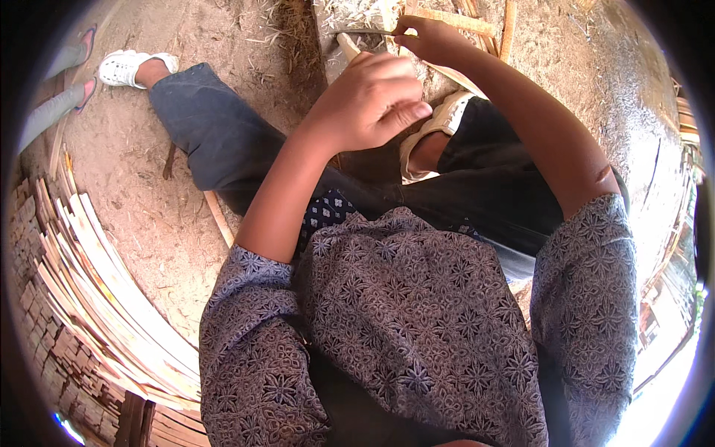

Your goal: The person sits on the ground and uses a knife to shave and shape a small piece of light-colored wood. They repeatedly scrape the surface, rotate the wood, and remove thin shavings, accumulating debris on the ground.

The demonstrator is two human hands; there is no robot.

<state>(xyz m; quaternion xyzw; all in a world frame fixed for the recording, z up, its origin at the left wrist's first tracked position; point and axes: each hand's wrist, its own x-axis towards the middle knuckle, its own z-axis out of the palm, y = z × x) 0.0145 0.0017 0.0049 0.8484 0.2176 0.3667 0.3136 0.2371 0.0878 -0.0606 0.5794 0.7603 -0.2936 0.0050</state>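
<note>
My left hand point(369, 100) is curled, fingers bent, around a pale strip of split bamboo point(347, 46) whose end juts out beyond the knuckles. Most of that strip is hidden under the hand. Just ahead and to the right, my right hand point(430, 39) is closed on a knife point(363, 31). Its thin dark blade points left and lies across the strip's far end, though I cannot tell whether it touches. The knife's handle is mostly covered by my fingers.
More cut bamboo pieces point(462, 22) lie beyond my right hand. Shavings point(279, 33) litter the dirt floor. My outstretched legs wear white clogs point(123, 68). Long split strips point(112, 290) are stacked at the left beside a woven wall. Another person's feet point(83, 93) show at the far left.
</note>
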